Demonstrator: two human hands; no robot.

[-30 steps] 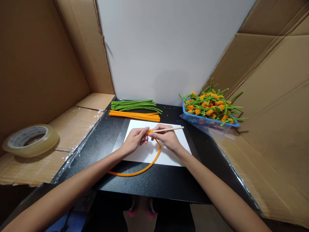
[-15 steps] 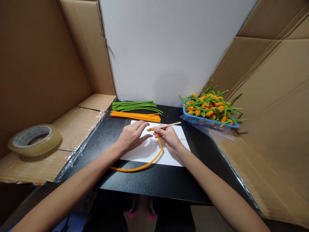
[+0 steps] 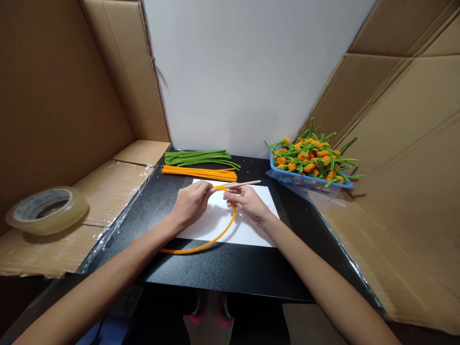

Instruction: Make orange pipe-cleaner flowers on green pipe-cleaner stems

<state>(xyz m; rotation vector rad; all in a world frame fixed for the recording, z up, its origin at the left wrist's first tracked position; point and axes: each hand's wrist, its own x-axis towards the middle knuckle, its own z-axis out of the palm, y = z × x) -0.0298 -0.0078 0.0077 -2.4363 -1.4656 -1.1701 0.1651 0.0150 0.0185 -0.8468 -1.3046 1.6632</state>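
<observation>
My left hand (image 3: 193, 201) is closed, pinching the left end of a thin wooden stick (image 3: 251, 183) where an orange pipe cleaner is wound round it. Several turns of that orange pipe cleaner (image 3: 215, 239) show just right of my left fingertips. My right hand (image 3: 247, 203) is closed, with thumb and fingers on the pipe cleaner just below the stick. From there the loose length curves down over a white sheet (image 3: 215, 230) and left across the black table, passing beneath my left forearm. The stick's bare end points right, above my right hand.
Green pipe cleaners (image 3: 196, 157) and orange pipe cleaners (image 3: 199, 173) lie bundled behind the sheet. At back right, a blue basket (image 3: 309, 181) holds many orange-and-green pipe cleaner pieces. A tape roll (image 3: 75, 211) rests on cardboard at left. Cardboard walls (image 3: 402, 158) flank the table.
My left hand has closed from spread fingers onto the wound end of the stick. My right fingers have shifted from the stick to the pipe cleaner below it.
</observation>
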